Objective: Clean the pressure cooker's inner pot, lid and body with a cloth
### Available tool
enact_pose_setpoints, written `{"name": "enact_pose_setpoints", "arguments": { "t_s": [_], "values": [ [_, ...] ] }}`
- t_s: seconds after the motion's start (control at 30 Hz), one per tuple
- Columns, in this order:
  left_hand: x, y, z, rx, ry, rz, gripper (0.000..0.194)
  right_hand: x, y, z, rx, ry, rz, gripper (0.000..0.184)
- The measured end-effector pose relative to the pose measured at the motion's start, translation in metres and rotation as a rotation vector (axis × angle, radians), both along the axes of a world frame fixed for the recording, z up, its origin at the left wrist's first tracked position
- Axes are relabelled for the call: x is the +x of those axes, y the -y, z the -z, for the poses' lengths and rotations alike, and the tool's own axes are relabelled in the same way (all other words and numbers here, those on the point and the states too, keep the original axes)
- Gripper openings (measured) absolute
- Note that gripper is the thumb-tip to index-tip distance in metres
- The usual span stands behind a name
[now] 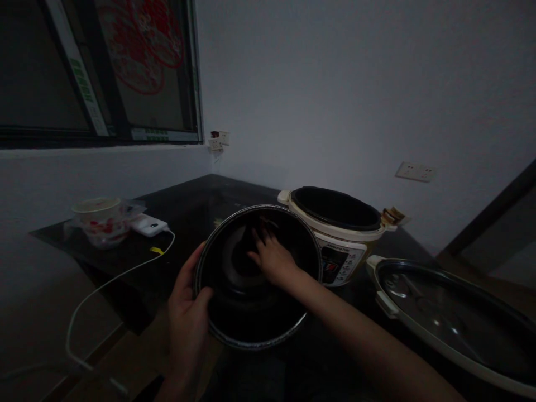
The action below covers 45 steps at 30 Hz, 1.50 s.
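A round black inner pot (247,312) is tilted so that its dark, shiny inside faces me. My left hand (188,307) grips it by the left rim, the thumb over the edge and the fingers behind. Inside the pot is my right hand (274,259), its fingers spread toward the far wall. Whether those fingertips touch the surface I cannot tell in the dim light. Just behind and to the right stands a white electric cooker (352,254), uncovered, with a dark opening and a control panel on its front.
A large lid with a pale rim (444,321) lies at the right. On the left of the dark table (196,195) stand a bagged tub (100,223) and a white power strip (149,225), whose cable hangs over the edge. Wall sockets (416,172) are behind.
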<state>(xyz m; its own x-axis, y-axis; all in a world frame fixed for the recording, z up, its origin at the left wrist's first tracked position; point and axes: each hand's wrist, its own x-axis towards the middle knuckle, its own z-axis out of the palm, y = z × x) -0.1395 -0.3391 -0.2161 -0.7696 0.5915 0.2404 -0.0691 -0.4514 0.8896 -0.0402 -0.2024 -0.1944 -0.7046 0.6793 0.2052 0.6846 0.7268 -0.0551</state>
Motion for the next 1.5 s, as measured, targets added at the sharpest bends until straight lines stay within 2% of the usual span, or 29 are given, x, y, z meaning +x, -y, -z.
{"name": "enact_pose_setpoints", "arguments": {
  "t_s": [0.1,0.27,0.43,0.57,0.7,0.83,1.0,1.2,1.37,1.5],
  "values": [
    [0.0,-0.001,0.0,-0.003,0.004,-0.01,0.066,-0.001,0.003,0.0,0.031,-0.007,0.023,0.054],
    [0.0,-0.001,0.0,-0.012,-0.005,-0.018,0.063,-0.008,0.007,-0.002,0.054,-0.005,0.045,0.055],
    [0.002,-0.001,-0.001,0.002,-0.009,-0.038,0.063,-0.01,0.008,-0.014,0.056,-0.027,0.065,0.055],
    [0.001,-0.001,0.001,-0.004,-0.001,-0.028,0.066,-0.011,0.003,-0.024,0.057,-0.066,0.11,0.05],
    [0.0,-0.001,0.003,-0.011,0.004,-0.018,0.068,-0.02,-0.005,-0.023,0.05,-0.075,0.11,0.053],
    [0.0,0.0,0.004,-0.014,-0.011,-0.006,0.068,-0.037,-0.001,-0.017,0.046,-0.065,0.035,0.056],
    [-0.002,-0.001,0.007,-0.012,-0.028,-0.011,0.068,-0.054,0.024,-0.005,0.035,0.027,-0.164,0.045],
    [-0.008,-0.005,0.01,0.014,-0.063,-0.02,0.07,-0.041,0.048,0.018,-0.029,0.231,-0.318,0.039],
    [-0.01,-0.007,0.01,0.018,-0.076,-0.027,0.068,-0.025,0.049,0.027,-0.039,0.317,-0.365,0.038],
    [-0.01,-0.006,0.011,0.019,-0.06,-0.012,0.068,-0.028,0.038,0.017,0.007,0.281,-0.325,0.037]
  ]
}}
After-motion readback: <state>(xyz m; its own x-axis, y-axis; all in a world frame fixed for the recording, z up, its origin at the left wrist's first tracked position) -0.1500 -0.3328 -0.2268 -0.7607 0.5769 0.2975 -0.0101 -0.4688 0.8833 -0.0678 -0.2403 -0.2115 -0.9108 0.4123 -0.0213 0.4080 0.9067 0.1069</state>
